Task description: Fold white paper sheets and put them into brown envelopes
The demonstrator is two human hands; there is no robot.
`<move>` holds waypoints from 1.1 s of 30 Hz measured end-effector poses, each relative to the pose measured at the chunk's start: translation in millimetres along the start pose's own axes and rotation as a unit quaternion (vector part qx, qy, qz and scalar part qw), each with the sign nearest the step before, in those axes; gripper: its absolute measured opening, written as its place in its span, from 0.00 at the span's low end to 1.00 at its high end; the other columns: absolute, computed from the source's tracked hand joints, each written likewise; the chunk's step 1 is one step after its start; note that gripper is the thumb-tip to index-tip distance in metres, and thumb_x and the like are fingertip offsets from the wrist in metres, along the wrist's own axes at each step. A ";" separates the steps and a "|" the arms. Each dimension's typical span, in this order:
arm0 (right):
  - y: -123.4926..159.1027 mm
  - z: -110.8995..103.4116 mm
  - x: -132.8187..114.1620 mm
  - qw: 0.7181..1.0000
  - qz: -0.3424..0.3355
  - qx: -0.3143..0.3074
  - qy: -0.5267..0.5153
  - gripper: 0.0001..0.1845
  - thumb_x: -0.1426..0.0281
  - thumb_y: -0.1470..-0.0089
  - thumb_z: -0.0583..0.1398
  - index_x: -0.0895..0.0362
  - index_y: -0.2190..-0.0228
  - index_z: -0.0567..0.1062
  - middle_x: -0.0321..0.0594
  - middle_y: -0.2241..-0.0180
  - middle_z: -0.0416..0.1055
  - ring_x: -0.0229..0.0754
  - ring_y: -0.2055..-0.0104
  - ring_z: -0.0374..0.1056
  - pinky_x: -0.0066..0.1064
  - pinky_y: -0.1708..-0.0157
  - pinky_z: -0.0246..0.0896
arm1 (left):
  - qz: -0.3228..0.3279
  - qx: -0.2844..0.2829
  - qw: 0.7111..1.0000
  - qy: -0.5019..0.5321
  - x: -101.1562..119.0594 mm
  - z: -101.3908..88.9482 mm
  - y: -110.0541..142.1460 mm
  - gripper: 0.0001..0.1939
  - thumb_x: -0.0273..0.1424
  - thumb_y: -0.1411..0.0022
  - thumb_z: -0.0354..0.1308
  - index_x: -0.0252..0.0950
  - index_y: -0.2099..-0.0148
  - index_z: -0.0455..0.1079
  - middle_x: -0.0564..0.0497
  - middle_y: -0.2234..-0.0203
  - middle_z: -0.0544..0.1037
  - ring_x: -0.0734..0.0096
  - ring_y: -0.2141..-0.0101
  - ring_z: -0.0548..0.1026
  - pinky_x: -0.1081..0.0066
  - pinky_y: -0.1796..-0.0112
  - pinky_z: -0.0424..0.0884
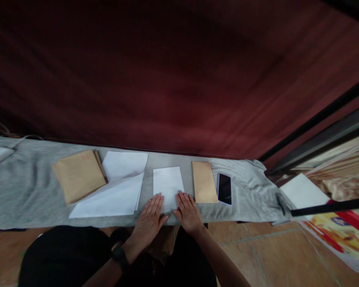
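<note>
White paper (166,181), one piece, lies under two flat, parted hands (150,214); rightward, one envelope (204,182), one phone (224,189).

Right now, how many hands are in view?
2: the left hand at the lower left of the small white paper, the right hand at its lower right.

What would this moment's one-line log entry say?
left hand: on small sheet | right hand: on small sheet | lone envelope: right of small sheet | phone: screen dark
</note>
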State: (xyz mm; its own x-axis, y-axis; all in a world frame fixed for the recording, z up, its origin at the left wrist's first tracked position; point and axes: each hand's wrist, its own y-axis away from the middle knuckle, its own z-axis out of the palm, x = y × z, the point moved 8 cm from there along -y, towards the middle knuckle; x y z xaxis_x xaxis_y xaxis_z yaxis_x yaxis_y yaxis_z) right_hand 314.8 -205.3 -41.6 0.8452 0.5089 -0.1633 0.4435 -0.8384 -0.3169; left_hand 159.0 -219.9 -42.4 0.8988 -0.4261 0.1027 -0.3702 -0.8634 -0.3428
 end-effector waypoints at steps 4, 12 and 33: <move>12.7 -6.7 1.7 1.000 0.008 0.007 -0.006 0.32 0.60 0.32 0.52 0.59 0.32 0.56 0.48 0.33 0.59 0.48 0.32 0.56 0.46 0.33 0.51 | -0.007 0.006 1.000 -0.014 -4.0 -7.2 14.6 0.35 0.46 0.30 0.48 0.29 0.30 0.54 0.36 0.33 0.62 0.53 0.33 0.60 0.54 0.37 0.62; 16.5 -7.6 2.0 1.000 0.010 0.007 -0.004 0.31 0.62 0.32 0.52 0.61 0.32 0.57 0.47 0.32 0.57 0.49 0.31 0.55 0.45 0.33 0.53 | -0.033 0.016 0.999 -0.007 1.0 -13.4 -7.6 0.31 0.40 0.27 0.42 0.29 0.29 0.53 0.37 0.34 0.63 0.55 0.33 0.59 0.54 0.37 0.61; 16.7 -7.0 2.2 1.000 0.016 0.016 -0.014 0.32 0.62 0.32 0.53 0.59 0.32 0.55 0.48 0.33 0.58 0.50 0.33 0.58 0.45 0.34 0.55 | -0.161 0.043 0.986 0.014 -59.1 34.4 -85.9 0.35 0.43 0.28 0.38 0.22 0.30 0.54 0.29 0.34 0.60 0.48 0.33 0.58 0.48 0.37 0.58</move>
State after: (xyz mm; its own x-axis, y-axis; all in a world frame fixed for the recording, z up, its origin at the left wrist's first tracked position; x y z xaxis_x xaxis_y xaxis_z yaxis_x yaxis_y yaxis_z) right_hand 326.1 -219.5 -40.7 0.8502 0.4867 -0.2004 0.4054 -0.8483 -0.3406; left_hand 145.7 -111.2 -51.1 0.9592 -0.1414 0.2447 -0.0436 -0.9295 -0.3664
